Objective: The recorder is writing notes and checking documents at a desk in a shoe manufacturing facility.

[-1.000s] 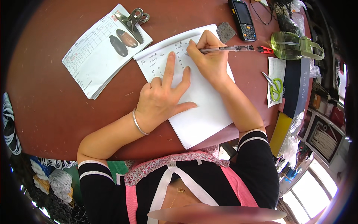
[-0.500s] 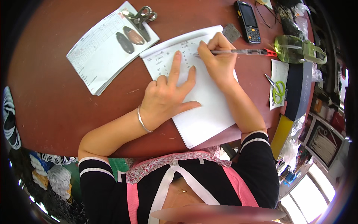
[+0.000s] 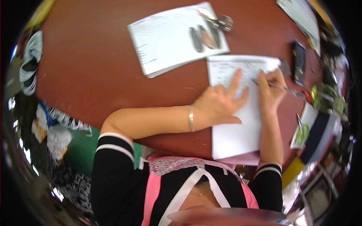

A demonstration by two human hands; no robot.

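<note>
With the notepad (image 3: 235, 137) as landmark, I find the pen (image 3: 289, 90) across its upper right edge, long axis slanting rightward off it, pinched in the nearer right hand's (image 3: 273, 93) fingers, while the left hand's (image 3: 213, 106) fingers lie partly spread over its left half.

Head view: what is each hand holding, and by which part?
Right hand: the pen, near its writing end. Left hand: nothing; it lies over the white paper.

Not legible at any point. Present only as blurred handwriting (image 3: 225, 66) across the upper part of the pad (image 3: 237, 140), and as blurred print (image 3: 145, 55) on the clipped sheets (image 3: 166, 39).
</note>
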